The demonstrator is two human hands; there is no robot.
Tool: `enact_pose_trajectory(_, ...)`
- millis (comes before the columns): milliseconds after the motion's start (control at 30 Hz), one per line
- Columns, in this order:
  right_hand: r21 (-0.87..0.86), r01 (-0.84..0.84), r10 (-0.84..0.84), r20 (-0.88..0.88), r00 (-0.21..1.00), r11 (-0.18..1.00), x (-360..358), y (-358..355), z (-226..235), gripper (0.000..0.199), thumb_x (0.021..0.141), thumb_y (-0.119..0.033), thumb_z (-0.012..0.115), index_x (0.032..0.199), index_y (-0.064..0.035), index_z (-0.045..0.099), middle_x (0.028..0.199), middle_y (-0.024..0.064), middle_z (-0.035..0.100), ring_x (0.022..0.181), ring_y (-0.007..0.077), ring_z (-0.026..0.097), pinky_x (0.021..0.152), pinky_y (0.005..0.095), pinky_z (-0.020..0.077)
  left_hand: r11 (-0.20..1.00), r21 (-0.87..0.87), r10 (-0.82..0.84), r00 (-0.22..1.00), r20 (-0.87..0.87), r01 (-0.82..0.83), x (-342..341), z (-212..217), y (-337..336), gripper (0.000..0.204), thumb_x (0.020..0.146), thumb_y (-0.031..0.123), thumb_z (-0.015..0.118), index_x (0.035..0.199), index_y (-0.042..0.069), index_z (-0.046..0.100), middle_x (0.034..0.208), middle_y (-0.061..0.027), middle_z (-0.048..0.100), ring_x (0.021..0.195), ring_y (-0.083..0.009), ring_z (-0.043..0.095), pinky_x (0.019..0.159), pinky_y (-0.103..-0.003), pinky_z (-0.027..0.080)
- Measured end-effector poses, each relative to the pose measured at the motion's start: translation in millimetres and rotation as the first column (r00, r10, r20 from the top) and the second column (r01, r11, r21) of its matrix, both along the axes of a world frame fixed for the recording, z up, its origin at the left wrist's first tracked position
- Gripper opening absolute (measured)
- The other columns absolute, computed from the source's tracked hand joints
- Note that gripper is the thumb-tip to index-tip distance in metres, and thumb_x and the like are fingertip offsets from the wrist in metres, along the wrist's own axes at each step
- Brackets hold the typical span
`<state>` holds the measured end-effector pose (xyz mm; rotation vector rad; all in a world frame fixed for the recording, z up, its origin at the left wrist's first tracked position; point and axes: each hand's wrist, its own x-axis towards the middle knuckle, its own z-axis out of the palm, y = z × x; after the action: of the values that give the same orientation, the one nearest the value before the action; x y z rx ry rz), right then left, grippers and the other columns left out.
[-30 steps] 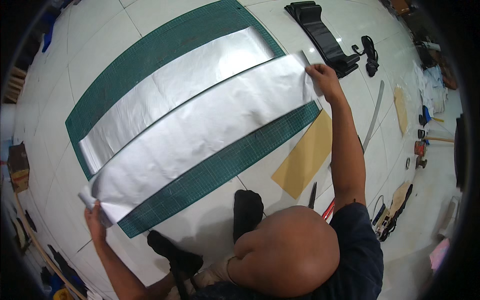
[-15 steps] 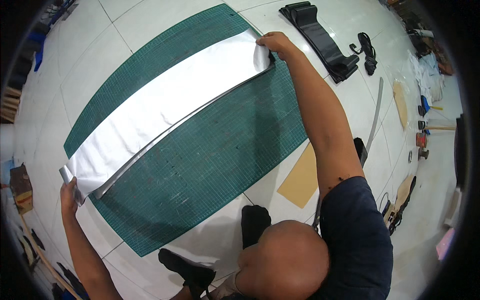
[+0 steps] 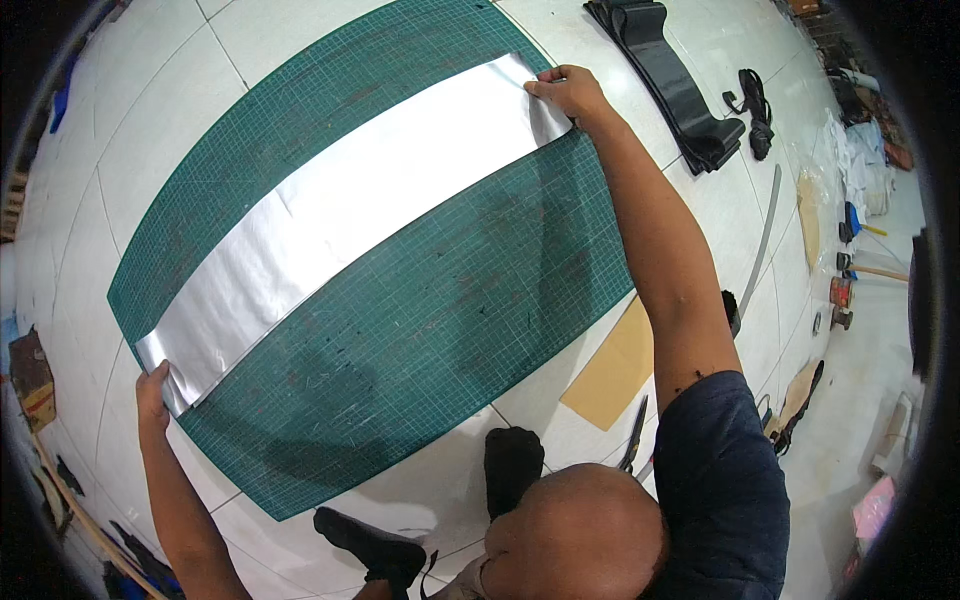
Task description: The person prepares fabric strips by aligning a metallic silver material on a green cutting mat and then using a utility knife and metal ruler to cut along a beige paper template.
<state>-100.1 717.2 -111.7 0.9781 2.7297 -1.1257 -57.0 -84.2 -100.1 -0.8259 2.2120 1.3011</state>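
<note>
A long strip of shiny silver sheet [image 3: 330,215] lies diagonally across a green cutting mat [image 3: 420,310] on the floor. At its lower-left end, my left hand [image 3: 153,395] is closed on the edge, with the thumb on top. My right hand [image 3: 572,95] pinches the upper-right end between thumb and fingers, and the sheet bends a little beside it. Faint creases cross the strip near its middle and left part. Its long near edge looks smooth and lies close to the mat.
Beyond my right hand lie a folded black strip [image 3: 665,75] and a coiled black cord [image 3: 757,115]. A tan board [image 3: 610,370] and a dark narrow tool [image 3: 633,437] are near my right arm, with a long grey metal strip [image 3: 769,235] farther right. My black-socked feet [image 3: 513,465] stand by the mat.
The silver sheet has come down flatter on the mat, and the layer that showed along its near edge is now covered. Both hands keep their ends; the left end sits farther onto the mat.
</note>
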Motion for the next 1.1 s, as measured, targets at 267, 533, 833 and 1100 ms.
enact_pose_trajectory(267, -0.057, -0.004, 0.001, -0.058, 0.998, 0.998, 4, 20, -6, 0.045, 0.071, -0.029, 0.087, 0.103, -0.0026, 0.071, 0.097, 0.0137, 0.071, 0.085, 0.0229, 0.067, 0.075, 0.0346, 0.0535, 0.998, 0.057, -0.004, 0.999, -0.034, 0.006, 0, 0, 15, 0.055, 0.088, 0.025, 0.067, 0.128, -0.009, 0.050, 0.111, -0.0157, 0.064, 0.098, -0.0264, 0.065, 0.089, -0.039, 0.050)
enact_pose_trajectory(533, -0.064, -0.046, 0.040, -0.086, 0.995, 0.997, -5, 14, -9, 0.047, 0.072, -0.031, 0.085, 0.106, -0.0017, 0.069, 0.096, 0.0155, 0.070, 0.083, 0.0236, 0.066, 0.073, 0.0367, 0.0524, 0.994, 0.087, 0.070, 0.996, -0.058, -0.065, 12, 9, 17, 0.051, 0.087, 0.017, 0.066, 0.127, -0.010, 0.049, 0.110, -0.0172, 0.064, 0.095, -0.0277, 0.066, 0.086, -0.039, 0.053)
enact_pose_trajectory(833, 0.063, -0.086, 0.086, 0.005, 0.996, 0.994, 2, 35, -5, 0.050, 0.082, -0.037, 0.077, 0.110, 0.0031, 0.067, 0.097, 0.0136, 0.070, 0.084, 0.0206, 0.066, 0.077, 0.0334, 0.0508, 0.975, -0.219, -0.059, 0.992, -0.113, 0.033, 0, 7, 31, 0.048, 0.083, 0.024, 0.071, 0.114, -0.010, 0.062, 0.099, -0.0158, 0.069, 0.087, -0.0228, 0.065, 0.077, -0.035, 0.051)
enact_pose_trajectory(1100, -0.025, -0.143, 0.143, -0.008, 0.990, 0.989, -10, 42, -26, 0.048, 0.081, -0.036, 0.078, 0.110, 0.0007, 0.067, 0.094, 0.0097, 0.069, 0.080, 0.0168, 0.064, 0.075, 0.0291, 0.0494, 0.955, -0.295, -0.001, 0.999, -0.047, -0.013, 8, 11, 21, 0.061, 0.078, 0.025, 0.073, 0.126, -0.008, 0.056, 0.106, -0.0186, 0.067, 0.093, -0.0268, 0.065, 0.083, -0.036, 0.051)
